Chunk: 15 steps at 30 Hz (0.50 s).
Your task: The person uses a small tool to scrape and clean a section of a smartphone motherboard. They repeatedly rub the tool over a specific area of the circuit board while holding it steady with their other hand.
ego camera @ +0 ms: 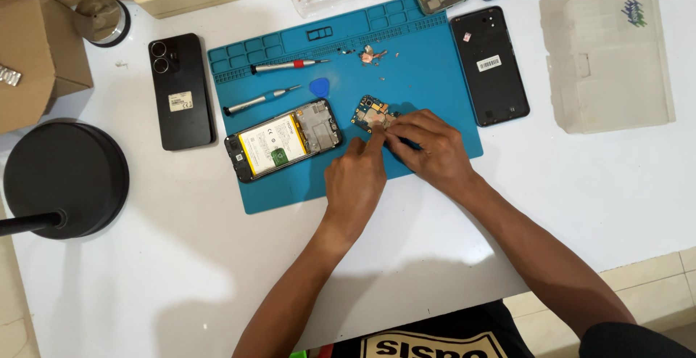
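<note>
both hands pinch a small circuit board (372,113) on the blue mat (290,184): left hand (355,178) fingertips on its near edge, right hand (428,144) covering its right side. opened phone (284,139) lies left of them.

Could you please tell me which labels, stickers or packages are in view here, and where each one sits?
White rectangular sticker on the black phone left of the blue mat.
White sticker on the black back cover at the mat's right edge.
Yellow and white battery label in the opened phone on the mat.
Clear plastic tray, far right, with a small dark mark.
</note>
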{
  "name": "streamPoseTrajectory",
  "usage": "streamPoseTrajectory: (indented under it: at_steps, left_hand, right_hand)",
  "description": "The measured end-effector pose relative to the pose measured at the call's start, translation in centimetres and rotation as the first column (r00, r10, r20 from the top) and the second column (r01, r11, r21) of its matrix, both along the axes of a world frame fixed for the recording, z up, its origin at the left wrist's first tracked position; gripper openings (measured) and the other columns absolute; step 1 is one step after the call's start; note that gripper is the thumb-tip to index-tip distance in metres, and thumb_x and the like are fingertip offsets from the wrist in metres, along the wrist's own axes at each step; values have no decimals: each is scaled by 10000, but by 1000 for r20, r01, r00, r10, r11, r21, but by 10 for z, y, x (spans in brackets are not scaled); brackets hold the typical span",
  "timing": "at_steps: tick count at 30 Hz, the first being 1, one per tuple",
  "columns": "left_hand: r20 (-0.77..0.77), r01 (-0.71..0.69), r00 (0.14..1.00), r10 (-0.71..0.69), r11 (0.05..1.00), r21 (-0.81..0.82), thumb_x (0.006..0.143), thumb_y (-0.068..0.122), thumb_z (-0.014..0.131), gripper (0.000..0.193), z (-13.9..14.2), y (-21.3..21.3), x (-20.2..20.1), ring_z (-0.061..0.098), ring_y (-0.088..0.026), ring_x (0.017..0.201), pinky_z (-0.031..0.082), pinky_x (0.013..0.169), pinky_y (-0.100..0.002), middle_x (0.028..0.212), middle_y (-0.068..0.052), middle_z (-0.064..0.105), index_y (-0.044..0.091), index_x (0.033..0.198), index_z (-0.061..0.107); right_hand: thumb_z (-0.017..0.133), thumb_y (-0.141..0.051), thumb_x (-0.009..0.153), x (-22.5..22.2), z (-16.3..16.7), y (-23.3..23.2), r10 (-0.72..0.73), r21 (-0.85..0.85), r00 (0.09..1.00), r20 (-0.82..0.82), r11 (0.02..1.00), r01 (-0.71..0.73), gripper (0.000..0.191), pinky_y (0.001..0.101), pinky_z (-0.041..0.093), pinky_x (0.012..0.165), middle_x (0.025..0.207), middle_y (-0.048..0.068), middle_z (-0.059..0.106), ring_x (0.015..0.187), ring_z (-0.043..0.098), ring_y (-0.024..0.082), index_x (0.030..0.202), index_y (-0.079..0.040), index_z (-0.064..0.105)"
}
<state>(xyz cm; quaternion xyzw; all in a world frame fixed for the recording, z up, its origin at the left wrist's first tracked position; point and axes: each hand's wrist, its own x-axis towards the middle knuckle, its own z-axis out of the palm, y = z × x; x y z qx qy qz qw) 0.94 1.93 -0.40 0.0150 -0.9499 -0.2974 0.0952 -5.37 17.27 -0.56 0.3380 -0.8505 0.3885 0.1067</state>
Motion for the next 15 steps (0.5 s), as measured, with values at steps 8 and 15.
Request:
streamPoseTrajectory:
  at_steps: [8, 15]
  left_hand:
    - [38, -5, 999, 7, 999, -52, 897, 25, 648, 373, 10, 1, 2, 673, -286, 492, 518, 405, -404, 756, -141, 685, 32, 1266, 699]
    - [38, -14, 999, 17, 996, -89, 879, 20, 638, 413, 9, 7, 1, 687, -296, 500, 519, 384, -406, 800, -167, 690, 8, 1290, 679]
  right_hand:
    - [839, -31, 844, 0, 2, -3, -7, -26, 1000, 19, 1000, 7, 147, 319, 604, 787, 1007, 114, 762, 928, 732, 232, 967, 8, 770]
    - [844, -21, 821, 1, -2, 0, -8, -11, 1000, 26, 1000, 9, 169, 321, 605, 790, 1010, 112, 760, 926, 730, 234, 969, 9, 768]
